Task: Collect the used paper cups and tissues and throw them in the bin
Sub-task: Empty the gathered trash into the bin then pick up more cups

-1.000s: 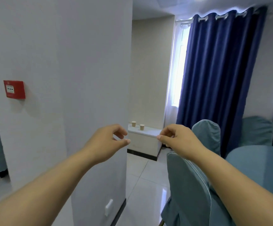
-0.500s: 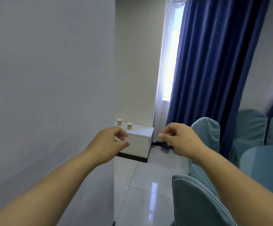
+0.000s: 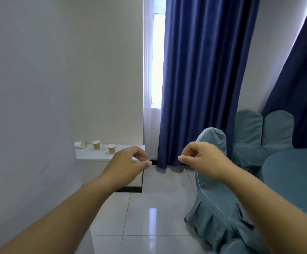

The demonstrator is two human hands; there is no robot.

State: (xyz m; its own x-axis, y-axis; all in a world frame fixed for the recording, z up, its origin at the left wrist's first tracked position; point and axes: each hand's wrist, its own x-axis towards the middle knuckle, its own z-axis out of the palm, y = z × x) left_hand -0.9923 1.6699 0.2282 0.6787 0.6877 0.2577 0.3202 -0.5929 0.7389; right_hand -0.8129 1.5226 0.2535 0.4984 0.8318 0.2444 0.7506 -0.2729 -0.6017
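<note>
Three paper cups stand out on a low white ledge ahead on the left. One white cup lies on its side near the wall. Two beige cups stand upright beside it, one in the middle and one nearer me. My left hand is held out in the air in front of the ledge, fingers loosely curled, holding nothing. My right hand hovers level with it to the right, also loosely curled and holding nothing. No tissue or bin is in view.
A white wall runs close along my left. A dark blue curtain hangs ahead beside a narrow window. Teal-covered chairs and a teal-covered table fill the right. Glossy white floor tiles lie between wall and chairs.
I have moved forward past the wall corner toward the ledge. The cups look larger and a third cup, lying on its side, has come into view. Both hands stay held out, holding nothing.
</note>
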